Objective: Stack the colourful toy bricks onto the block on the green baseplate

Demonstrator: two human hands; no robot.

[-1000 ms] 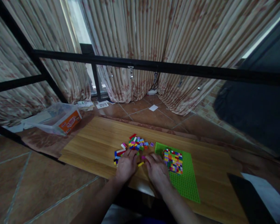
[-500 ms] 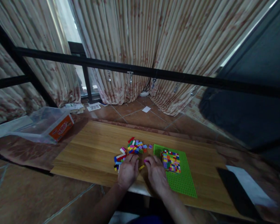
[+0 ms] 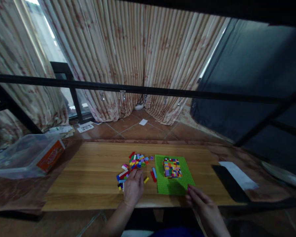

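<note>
My left hand (image 3: 133, 187) lies flat on the wooden board (image 3: 93, 177), fingers stretched toward a pile of small coloured bricks (image 3: 135, 162). A yellow brick (image 3: 146, 179) and a red brick (image 3: 153, 176) lie just right of it. A green baseplate (image 3: 174, 182) sits to the right, with a square patch of mixed-colour bricks (image 3: 172, 168) built on it. My right hand (image 3: 202, 204) hovers off the baseplate's near right corner, fingertips pinched on a small magenta piece (image 3: 188, 189).
A clear plastic box with an orange label (image 3: 32, 154) stands at the left. A black pad with a white sheet (image 3: 233, 176) lies at the right. A black metal rail (image 3: 138, 89) crosses in front of striped curtains. Tiled floor lies beyond the board.
My right hand has drawn back to the right and toward me, away from the brick pile, carrying a small magenta piece. The view has tilted upward and shifted. The left hand stays by the pile.
</note>
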